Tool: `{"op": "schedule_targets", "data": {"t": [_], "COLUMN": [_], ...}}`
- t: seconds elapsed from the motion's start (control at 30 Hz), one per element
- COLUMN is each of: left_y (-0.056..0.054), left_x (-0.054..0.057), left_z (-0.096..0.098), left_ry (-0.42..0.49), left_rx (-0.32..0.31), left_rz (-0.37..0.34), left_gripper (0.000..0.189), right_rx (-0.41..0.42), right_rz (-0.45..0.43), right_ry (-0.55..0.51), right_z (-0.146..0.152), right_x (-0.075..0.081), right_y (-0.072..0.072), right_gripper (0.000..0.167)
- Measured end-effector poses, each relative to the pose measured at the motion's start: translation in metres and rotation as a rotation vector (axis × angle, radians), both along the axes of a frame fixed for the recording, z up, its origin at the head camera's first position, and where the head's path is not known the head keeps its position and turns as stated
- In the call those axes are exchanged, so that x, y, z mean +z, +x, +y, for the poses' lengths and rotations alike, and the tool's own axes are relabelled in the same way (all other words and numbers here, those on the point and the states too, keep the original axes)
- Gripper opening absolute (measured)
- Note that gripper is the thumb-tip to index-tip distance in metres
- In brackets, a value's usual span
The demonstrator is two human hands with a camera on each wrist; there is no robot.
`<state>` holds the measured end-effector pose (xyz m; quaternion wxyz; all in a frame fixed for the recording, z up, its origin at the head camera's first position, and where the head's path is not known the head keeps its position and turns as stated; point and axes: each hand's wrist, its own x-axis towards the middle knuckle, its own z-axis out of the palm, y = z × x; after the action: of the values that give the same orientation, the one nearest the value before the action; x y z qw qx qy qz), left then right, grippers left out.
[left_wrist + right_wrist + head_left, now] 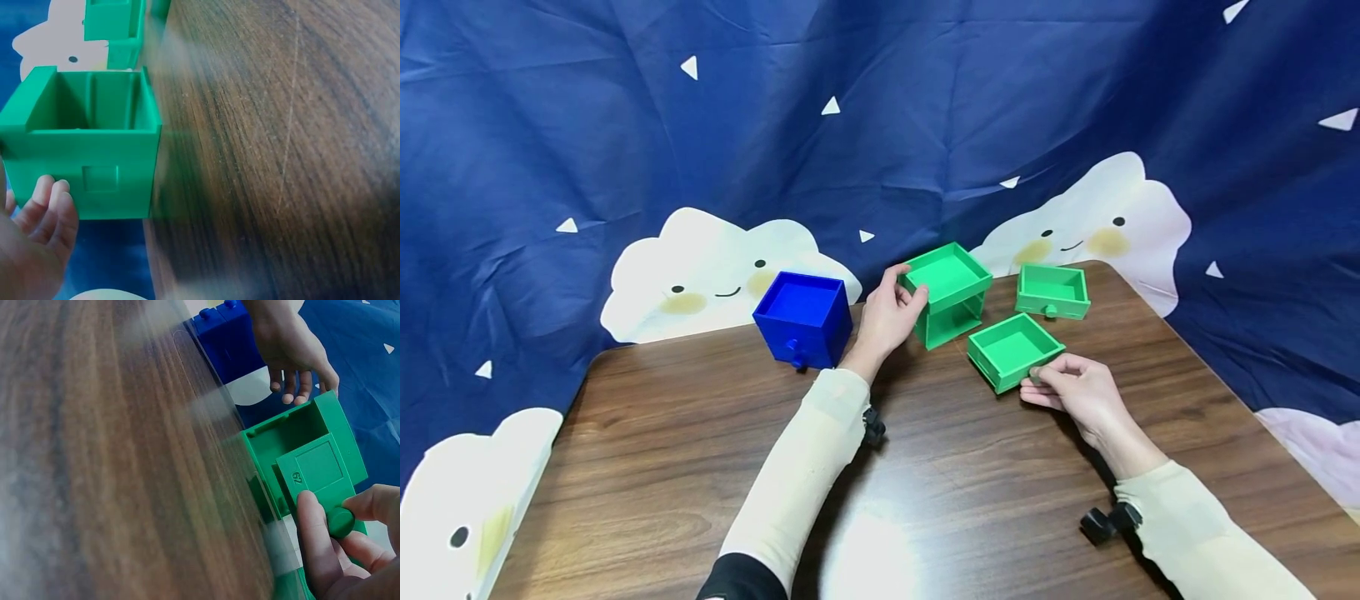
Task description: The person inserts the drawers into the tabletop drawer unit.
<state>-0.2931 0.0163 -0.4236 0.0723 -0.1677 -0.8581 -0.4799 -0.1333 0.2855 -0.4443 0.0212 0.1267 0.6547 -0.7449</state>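
A green drawer cabinet point(951, 287) with a recessed top and an open front stands near the table's back edge. My left hand point(891, 312) holds it at its left side, the thumb at the top edge; in the left wrist view the fingers point(47, 209) lie against its side wall. My right hand point(1086, 396) pinches the round knob point(341, 522) of a green drawer point(1017, 346), which is apart from the cabinet, before and to the right of its opening. Whether this drawer touches the table, I cannot tell.
Another green drawer point(1052, 292) lies at the back right, knob toward me. Left of my left hand stands a blue cabinet point(802, 321) with its knobs facing forward. The wooden table point(700, 450) ends at a dark blue cloth point(880, 150) printed with clouds.
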Motion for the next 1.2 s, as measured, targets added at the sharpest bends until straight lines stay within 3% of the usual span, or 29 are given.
{"op": "schedule_targets", "data": {"t": [0.93, 1.2], "left_y": [-0.002, -0.001], "left_x": [-0.002, 0.0], "left_z": [-0.002, -0.001], "left_ry": [0.013, 0.013], "left_rx": [-0.012, -0.008], "left_rz": [-0.013, -0.021], "left_gripper": [0.051, 0.051], "right_rx": [0.03, 0.035], "right_rz": [-0.014, -0.022], "right_ry": [-0.001, -0.001], "right_z": [-0.021, -0.027], "right_x": [0.001, 0.001], "right_y": [-0.018, -0.023], "right_gripper": [0.017, 0.022]}}
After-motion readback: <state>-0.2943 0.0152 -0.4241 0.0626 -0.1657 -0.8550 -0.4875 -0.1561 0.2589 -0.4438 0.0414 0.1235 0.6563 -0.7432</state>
